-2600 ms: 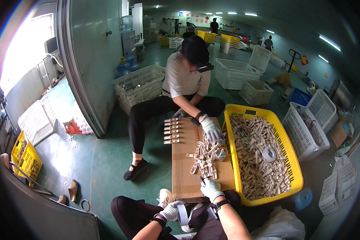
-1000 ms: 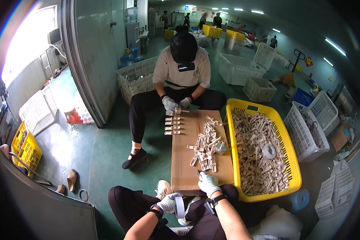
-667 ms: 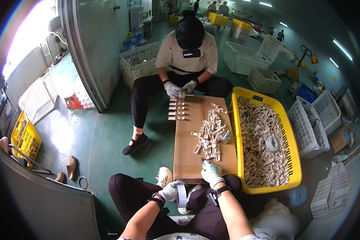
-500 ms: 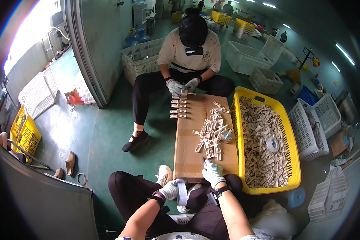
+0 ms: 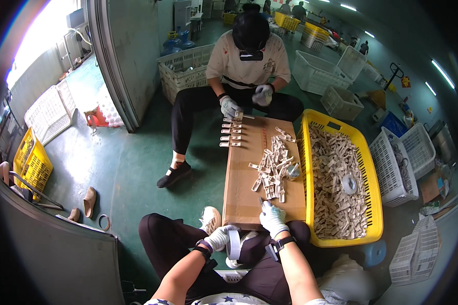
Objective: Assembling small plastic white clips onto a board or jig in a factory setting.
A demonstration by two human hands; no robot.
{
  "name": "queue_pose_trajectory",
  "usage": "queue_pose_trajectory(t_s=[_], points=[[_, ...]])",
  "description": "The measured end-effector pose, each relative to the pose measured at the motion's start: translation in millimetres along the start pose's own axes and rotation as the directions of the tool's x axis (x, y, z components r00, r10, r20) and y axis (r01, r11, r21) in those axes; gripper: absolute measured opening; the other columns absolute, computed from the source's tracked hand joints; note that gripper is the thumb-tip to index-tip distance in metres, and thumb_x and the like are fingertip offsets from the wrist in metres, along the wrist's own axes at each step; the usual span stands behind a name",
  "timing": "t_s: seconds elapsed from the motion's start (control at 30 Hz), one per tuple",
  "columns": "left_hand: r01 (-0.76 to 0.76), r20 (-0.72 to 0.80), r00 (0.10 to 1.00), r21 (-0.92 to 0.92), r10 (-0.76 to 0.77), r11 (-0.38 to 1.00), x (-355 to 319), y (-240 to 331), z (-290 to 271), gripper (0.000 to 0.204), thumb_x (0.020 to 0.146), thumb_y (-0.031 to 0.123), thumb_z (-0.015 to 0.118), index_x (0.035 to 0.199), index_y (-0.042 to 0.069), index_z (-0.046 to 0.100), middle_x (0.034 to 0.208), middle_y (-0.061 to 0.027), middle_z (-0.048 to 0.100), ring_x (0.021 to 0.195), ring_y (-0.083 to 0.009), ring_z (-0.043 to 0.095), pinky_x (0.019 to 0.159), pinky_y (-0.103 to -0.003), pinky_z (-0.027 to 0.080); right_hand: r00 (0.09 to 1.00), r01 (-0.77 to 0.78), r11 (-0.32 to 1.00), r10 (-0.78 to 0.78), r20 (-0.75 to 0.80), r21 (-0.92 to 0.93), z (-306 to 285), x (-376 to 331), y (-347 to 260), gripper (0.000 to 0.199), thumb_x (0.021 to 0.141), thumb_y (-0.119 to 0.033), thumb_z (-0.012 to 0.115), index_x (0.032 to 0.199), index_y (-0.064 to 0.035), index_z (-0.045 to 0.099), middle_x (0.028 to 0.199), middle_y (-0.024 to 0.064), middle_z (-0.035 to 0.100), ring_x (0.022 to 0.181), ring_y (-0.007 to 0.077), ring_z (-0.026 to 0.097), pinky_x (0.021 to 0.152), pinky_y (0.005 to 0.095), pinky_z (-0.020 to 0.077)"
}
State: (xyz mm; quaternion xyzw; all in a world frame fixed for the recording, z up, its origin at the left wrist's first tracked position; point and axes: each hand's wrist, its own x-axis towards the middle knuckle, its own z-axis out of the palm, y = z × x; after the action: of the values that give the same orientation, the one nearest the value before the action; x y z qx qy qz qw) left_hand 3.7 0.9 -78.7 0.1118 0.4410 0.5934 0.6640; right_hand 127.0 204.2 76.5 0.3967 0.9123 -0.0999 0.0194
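Observation:
My left hand (image 5: 220,237), in a white knit glove, is closed round a roll of pale tape (image 5: 233,244) at the near edge of a cardboard box (image 5: 242,203). My right hand (image 5: 273,218), gloved too, rests on the box's near right part, its fingers closed on a small dark thin tool (image 5: 261,202) that is mostly hidden. Just beyond it lies a loose pile of pale plastic clips (image 5: 271,170) with a clear tape roll (image 5: 292,172) at its right side. Several clips (image 5: 231,138) stick out in a row over the box's far left edge.
A person (image 5: 247,66) sits opposite, one gloved hand at the clip row, the other raised. Right of the box stands a yellow basket (image 5: 374,203) full of clips, a tape roll (image 5: 349,184) on top. White crates (image 5: 392,168) stand farther right; a shoe (image 5: 89,202) lies on the left floor.
The person opposite has drawn one hand up and away from the clip row; the other stays there. The whole view has shifted slightly. My hands keep nearly the same place and hold.

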Motion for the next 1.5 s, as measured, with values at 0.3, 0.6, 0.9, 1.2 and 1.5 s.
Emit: queue_pose_trajectory(t_s=[0.3,0.6,0.9,1.2,1.5], points=[[0.008,-0.004,1.000,-0.032,-0.008,0.999,-14.3,18.2,17.1,0.037,0.084,-0.014,0.060,0.113,0.008,0.066,0.110,-0.0034,0.067,0.101,-0.0160,0.062,0.087,-0.030,0.051,0.999,0.007,0.999,-0.004,-0.050,0.048,1.8,-0.5,3.5,0.025,0.079,-0.024,0.057,0.102,-0.0138,0.054,0.087,0.0167,0.068,0.083,0.0391,0.066,0.075,0.0542,0.0490],[0.054,-0.055,0.997,-0.088,-0.059,0.995,-22.9,31.6,29.7,0.027,0.089,-0.004,0.061,0.113,0.008,0.067,0.109,-0.0019,0.067,0.100,-0.0149,0.062,0.086,-0.028,0.051,0.998,0.009,1.000,-0.008,-0.065,0.022,5.8,0.2,4.3,0.025,0.080,-0.023,0.056,0.104,-0.0142,0.054,0.087,0.0166,0.068,0.084,0.0389,0.066,0.076,0.0547,0.0484],[-0.040,-0.030,0.999,0.043,0.041,0.998,-20.6,16.3,11.2,0.038,0.085,-0.014,0.060,0.116,0.006,0.066,0.113,-0.0039,0.067,0.103,-0.0160,0.061,0.090,-0.030,0.050,0.998,0.025,0.999,-0.024,-0.054,0.021,4.8,0.6,-3.6,0.027,0.080,-0.023,0.057,0.106,-0.0141,0.054,0.090,0.0166,0.068,0.085,0.0390,0.065,0.076,0.0542,0.0488],[-0.048,-0.029,0.998,0.129,0.052,0.991,-26.9,27.2,32.9,0.038,0.085,-0.013,0.061,0.118,0.006,0.065,0.111,-0.0039,0.067,0.101,-0.0159,0.062,0.089,-0.030,0.051,1.000,-0.013,1.000,0.013,-0.019,-0.018,2.2,-0.9,1.8,0.027,0.082,-0.024,0.057,0.106,-0.0135,0.056,0.097,0.0146,0.068,0.089,0.0360,0.066,0.078,0.0534,0.0487],[0.018,0.066,0.998,-0.199,-0.005,0.980,-22.5,16.6,22.2,0.034,0.086,-0.007,0.064,0.117,0.008,0.065,0.107,-0.0015,0.067,0.097,-0.0136,0.062,0.085,-0.028,0.052,0.999,0.007,0.999,-0.009,-0.046,-0.044,4.1,-2.4,0.5,0.026,0.082,-0.024,0.056,0.105,-0.0132,0.055,0.093,0.0137,0.069,0.087,0.0359,0.066,0.076,0.0526,0.0497]])
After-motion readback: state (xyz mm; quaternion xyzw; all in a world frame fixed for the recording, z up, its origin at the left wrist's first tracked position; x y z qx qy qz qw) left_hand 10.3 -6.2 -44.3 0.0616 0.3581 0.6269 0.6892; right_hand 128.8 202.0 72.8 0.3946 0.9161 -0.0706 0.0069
